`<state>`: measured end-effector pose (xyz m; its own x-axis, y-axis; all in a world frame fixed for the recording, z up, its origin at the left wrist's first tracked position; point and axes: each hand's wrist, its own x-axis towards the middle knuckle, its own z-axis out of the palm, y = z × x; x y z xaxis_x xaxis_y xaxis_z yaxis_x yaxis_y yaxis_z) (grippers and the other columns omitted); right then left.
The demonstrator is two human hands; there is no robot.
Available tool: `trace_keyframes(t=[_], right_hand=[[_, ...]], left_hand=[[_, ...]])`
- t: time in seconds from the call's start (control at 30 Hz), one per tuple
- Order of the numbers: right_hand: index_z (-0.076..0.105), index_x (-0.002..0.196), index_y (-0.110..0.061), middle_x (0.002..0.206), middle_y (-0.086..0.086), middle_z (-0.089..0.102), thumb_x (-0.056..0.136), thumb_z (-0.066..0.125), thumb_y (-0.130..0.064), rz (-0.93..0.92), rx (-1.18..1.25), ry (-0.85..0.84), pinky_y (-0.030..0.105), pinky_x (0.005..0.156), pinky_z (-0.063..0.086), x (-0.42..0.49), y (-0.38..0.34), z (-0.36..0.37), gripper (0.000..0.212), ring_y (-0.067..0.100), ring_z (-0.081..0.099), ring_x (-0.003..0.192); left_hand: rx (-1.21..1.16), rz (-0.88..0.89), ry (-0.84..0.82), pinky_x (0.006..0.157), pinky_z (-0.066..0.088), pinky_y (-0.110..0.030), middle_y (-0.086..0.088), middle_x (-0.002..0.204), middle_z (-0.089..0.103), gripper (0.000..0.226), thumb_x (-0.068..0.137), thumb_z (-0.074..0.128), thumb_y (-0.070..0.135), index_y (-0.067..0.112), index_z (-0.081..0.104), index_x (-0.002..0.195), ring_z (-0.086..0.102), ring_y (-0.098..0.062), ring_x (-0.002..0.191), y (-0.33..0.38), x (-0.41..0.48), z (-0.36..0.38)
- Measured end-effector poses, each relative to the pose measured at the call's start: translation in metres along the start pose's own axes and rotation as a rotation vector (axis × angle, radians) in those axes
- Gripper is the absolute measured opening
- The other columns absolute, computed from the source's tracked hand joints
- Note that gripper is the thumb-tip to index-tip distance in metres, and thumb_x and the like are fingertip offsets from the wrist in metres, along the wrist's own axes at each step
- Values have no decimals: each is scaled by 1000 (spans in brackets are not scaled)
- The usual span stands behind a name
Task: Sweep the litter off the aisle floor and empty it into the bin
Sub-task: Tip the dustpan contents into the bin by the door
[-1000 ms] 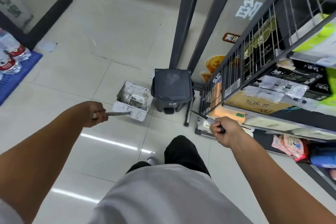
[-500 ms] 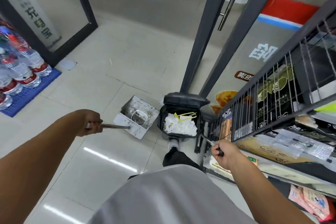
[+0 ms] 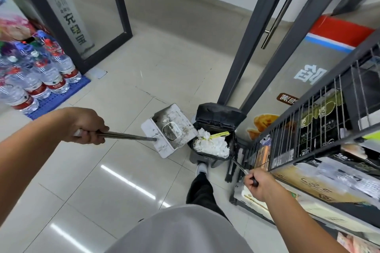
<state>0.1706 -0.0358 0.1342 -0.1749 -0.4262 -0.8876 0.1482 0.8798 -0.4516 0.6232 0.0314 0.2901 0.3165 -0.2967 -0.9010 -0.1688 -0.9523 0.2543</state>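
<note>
gripping, left hand (image 3: pixel 87 126): fingers wrapped fully around the metal handle (image 3: pixel 125 136) of the dustpan; fist closed, no gap visible.
dustpan (image 3: pixel 169 130): white, box-shaped, dirty inside; raised off the floor and tilted, its open edge at the left rim of the bin. a clear plastic piece (image 3: pixel 171 134) and pale debris lie inside it.
right hand (image 3: pixel 258 185): fingers curled tight around a thin dark-tipped handle (image 3: pixel 239 167) that runs down toward the floor beside the bin; the head of this tool is not clear, hidden among the dark legs by the rack.
pedal bin (image 3: pixel 211 158): dark grey, standing on the floor against the door frame, between dustpan and rack. lid (image 3: pixel 219 114) raised and tipped back.
bin contents: crumpled white paper (image 3: pixel 211 145) heaped near the rim, with a yellow strip (image 3: pixel 220 134) on top.
foot: a white shoe (image 3: pixel 202 168) at the base of the bin front, toe touching it; black trouser leg (image 3: pixel 202 190) behind.
floor (image 3: pixel 115 174): glossy beige tiles.
wire shelf rack (image 3: pixel 308 129): right of the bin, loaded with packaged goods.
water bottles (image 3: pixel 39 74): stacked on a blue pallet (image 3: pixel 61 94), far left, well apart from the bin.
</note>
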Motion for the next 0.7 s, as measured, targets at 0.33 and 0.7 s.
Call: trace_keyframes(t=[0.33,0.7], right_hand=[[43,92,-10,61,5,35,101,36,-8,-2,35,-7,15,26,24,12,39,-27,12,9,31,29],[50,103,-11,62,4,37,101,37,-9,-9,108,7,16,27,23,15,50,-51,13,11,33,39]], left_hand=[[85,1,-124,27,18,-11,-6,55,51,33,99,42,23,-5,59,95,28,-5,31,-11,-28,37],[359,349,132,37,20,-15,-12,59,48,18,91,44,6,0,51,75,32,-18,41,45,-55,109]])
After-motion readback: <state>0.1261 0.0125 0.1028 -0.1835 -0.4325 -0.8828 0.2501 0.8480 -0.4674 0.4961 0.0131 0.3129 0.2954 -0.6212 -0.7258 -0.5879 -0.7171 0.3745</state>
